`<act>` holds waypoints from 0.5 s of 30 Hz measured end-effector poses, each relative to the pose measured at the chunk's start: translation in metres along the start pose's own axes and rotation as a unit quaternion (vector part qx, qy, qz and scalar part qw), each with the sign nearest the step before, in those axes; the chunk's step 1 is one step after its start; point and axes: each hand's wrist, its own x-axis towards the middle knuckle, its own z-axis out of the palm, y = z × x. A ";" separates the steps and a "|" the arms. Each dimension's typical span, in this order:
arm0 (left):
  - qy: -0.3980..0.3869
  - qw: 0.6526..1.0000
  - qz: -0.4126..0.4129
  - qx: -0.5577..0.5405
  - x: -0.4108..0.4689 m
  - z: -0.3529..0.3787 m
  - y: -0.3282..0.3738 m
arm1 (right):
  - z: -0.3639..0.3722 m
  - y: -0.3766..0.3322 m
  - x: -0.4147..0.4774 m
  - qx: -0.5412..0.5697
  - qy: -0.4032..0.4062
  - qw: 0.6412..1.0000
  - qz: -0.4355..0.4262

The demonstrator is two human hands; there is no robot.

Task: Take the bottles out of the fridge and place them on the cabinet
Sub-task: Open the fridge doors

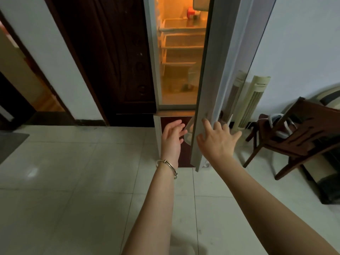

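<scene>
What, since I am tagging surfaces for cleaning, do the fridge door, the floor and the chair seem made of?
Fridge door: probably coated sheet metal or plastic, pale grey, smooth with a soft sheen. Floor: glazed tile, pale and glossy, shown by grout lines and a light reflection. Chair: dark brown wood, likely varnished, from its joined rails and faint shine.

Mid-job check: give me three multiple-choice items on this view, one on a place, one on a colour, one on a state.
1. Relative to the white fridge, the dark wooden chair stands: A left; B right; C inside.
2. The fridge's inside light is: A blue; B green; C orange.
3. The right hand is: A open against the grey fridge door; B gripping a bottle; C out of view.
Answers: B, chair sits past the door; C, shelves glow orange; A, straight fingers touch the door's edge.
</scene>
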 end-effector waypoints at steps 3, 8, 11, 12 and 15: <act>-0.025 1.000 0.001 0.004 -0.009 0.010 -0.001 | 0.000 0.013 -0.006 -0.014 0.005 1.000 0.010; -0.019 1.000 0.000 0.013 -0.032 0.028 -0.008 | -0.002 0.038 -0.021 0.006 -0.007 1.000 0.023; -0.006 1.000 0.013 0.010 -0.048 0.043 -0.018 | -0.002 0.060 -0.025 0.008 -0.010 1.000 0.007; 0.002 1.000 0.014 0.009 -0.054 0.049 -0.022 | -0.003 0.069 -0.027 0.006 -0.011 1.000 0.000; 0.037 0.999 0.020 -0.007 -0.073 0.071 -0.032 | -0.007 0.093 -0.030 -0.002 -0.016 1.000 -0.027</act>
